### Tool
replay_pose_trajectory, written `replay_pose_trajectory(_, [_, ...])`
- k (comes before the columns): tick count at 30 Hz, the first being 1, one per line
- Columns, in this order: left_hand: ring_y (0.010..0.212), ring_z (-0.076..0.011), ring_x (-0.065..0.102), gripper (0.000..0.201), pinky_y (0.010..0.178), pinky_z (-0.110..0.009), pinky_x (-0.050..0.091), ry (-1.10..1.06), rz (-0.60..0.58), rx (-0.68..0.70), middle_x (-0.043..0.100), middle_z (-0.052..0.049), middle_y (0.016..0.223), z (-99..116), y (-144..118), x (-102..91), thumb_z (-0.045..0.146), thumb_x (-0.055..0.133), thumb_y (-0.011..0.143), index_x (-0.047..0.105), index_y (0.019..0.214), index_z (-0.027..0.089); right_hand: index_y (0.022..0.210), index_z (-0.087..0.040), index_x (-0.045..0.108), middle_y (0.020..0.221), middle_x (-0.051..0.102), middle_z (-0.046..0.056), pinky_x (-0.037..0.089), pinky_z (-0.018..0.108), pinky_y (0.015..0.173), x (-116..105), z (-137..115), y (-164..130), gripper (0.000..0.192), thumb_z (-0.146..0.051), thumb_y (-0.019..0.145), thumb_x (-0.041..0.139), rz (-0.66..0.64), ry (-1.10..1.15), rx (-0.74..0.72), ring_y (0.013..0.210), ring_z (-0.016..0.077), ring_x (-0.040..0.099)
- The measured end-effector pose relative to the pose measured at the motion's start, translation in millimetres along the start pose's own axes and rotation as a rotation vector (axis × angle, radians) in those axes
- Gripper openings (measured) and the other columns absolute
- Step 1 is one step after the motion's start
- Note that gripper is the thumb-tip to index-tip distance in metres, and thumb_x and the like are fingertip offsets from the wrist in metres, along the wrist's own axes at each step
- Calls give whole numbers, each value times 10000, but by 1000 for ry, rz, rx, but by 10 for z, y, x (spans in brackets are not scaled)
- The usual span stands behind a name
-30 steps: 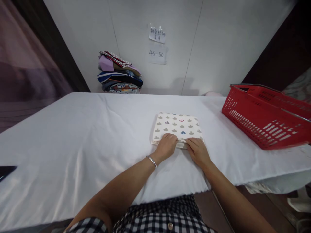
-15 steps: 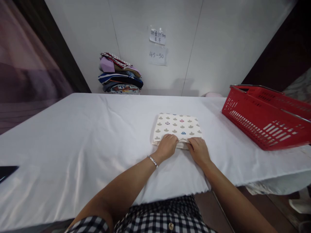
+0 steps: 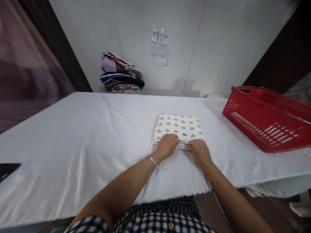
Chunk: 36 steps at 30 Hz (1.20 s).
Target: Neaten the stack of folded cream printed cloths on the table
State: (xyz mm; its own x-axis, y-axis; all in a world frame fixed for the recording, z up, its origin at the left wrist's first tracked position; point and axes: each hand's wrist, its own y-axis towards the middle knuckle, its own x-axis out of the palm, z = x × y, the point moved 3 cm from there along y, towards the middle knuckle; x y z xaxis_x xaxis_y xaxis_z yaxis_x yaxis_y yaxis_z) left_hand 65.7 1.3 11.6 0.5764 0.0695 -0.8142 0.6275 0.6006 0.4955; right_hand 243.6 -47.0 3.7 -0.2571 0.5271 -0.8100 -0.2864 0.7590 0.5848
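On table, near edge: folded cloth (image 3: 178,127), cream with small printed motifs, lying flat on the white table cover (image 3: 85,136), right of centre.
Left hand: left hand (image 3: 167,146) curled, fingers bent down over the near-left corner of the folded cloth, gripping that edge. Thin bracelet (image 3: 152,160) on the wrist.
Right hand: right hand (image 3: 199,151) likewise curled, fingers pinching the near-right edge of the cloth. Layers of the fold show between the two hands.
Hand spacing: close together, not touching, both on the near edge.
Cloth state: squared-up, several layers thick, edges roughly aligned; far edge clear of both hands.
Right side: red basket (image 3: 267,121), plastic with slotted walls and metal handle, sits at the table's right end, well apart from the cloth.
Back wall: stack of folded clothes (image 3: 121,74) in mixed colours against the white wall, past the table's far edge.
Wall notes: two paper slips (image 3: 159,45); lower one reads 45-50, upper one handwritten and not legible.
Far left: dark flat object (image 3: 7,170) at the table's edge, partly cut off.
Bottom: checked shirt (image 3: 157,220) of the person.
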Motion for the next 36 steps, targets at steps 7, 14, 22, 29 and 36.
replay_pose_trajectory(7, [842, -174, 522, 157, 785, -326, 395, 119, -15, 8, 591, -41, 865, -29, -23, -30, 182, 406, 920, 549, 856, 173, 956, -179, 619, 862, 608, 72, 396, 339, 728, 3, 0, -33, 212, -163, 901, 414, 4, 41, -6, 827, 205, 516])
replay_pose_trajectory(14, [817, -186, 521, 148, 733, -321, 386, 194, -49, 10, 588, -42, 850, -25, -50, -14, 149, 418, 905, 557, 946, 177, 1027, -173, 632, 914, 607, 76, 415, 338, 738, 15, -5, -83, 240, -186, 910, 422, -3, 44, -23, 851, 203, 508])
replay_pose_trajectory(22, [827, -173, 505, 159, 744, -316, 395, 176, -68, 49, 577, -42, 865, -29, -108, -14, 128, 440, 885, 588, 869, 183, 1045, -180, 639, 934, 610, 78, 438, 344, 739, -20, 1, -120, 260, -190, 909, 417, -21, 58, -36, 845, 202, 508])
replay_pose_trajectory(29, [878, -170, 499, 148, 763, -310, 404, 168, -2, 33, 593, -26, 914, -8, -135, -23, 150, 474, 882, 601, 815, 185, 1288, -175, 468, 1238, 553, 108, 384, 462, 960, -9, -265, -40, 388, -218, 906, 415, -84, 34, -48, 1157, 256, 476])
replay_pose_trajectory(36, [904, -178, 521, 98, 810, -335, 412, 118, -11, 7, 596, -33, 932, 39, -145, -107, 207, 487, 883, 583, 894, 190, 1354, -173, 390, 1374, 449, 93, 324, 491, 1032, 98, -335, -25, 470, -290, 899, 424, -245, -26, -83, 1279, 263, 390])
